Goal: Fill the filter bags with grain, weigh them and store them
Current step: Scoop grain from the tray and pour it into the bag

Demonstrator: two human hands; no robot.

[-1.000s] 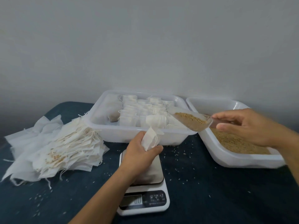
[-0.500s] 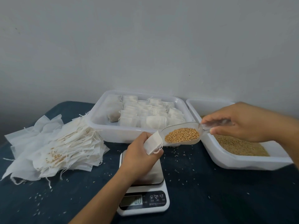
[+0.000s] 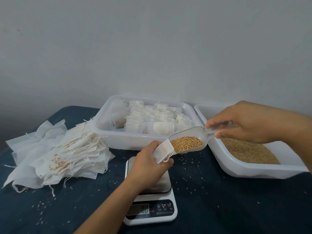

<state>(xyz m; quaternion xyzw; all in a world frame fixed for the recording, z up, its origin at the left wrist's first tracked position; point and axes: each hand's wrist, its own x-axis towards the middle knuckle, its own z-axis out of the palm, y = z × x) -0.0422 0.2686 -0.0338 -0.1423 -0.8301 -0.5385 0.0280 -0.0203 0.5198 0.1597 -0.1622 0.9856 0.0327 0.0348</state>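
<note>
Left hand: my left hand (image 3: 150,163) is curled round a small white filter bag (image 3: 164,152), holding it above the scale with its mouth turned toward the scoop.
Right hand: my right hand (image 3: 249,123) pinches the handle of a clear plastic scoop (image 3: 190,141) between thumb and fingers, with its lip touching the bag's opening.
Grain in the scoop: the scoop is loaded with golden grain (image 3: 186,144), and I see none pouring into the bag yet.
Scale: the kitchen scale (image 3: 150,211) sits right under my left hand; its display shows zero and the platter carries nothing I can see.
Grain tray: the white tray (image 3: 239,168) on the right holds a shallow bed of loose grain, just below my right hand.
Storage tray: the white tray (image 3: 108,132) behind the scale is packed with rows of filled bags, touching one another.
Empty bags: a loose heap of flat bags (image 3: 55,154) with strings lies to the left, well apart from the scale.
Cloth: stray grains dot the dark cloth (image 3: 236,208) round the scale.
Progress: I judge the job well underway; many bags are stored, but this one needs filling, weighing and storing, and the heap suggests plenty remain.
</note>
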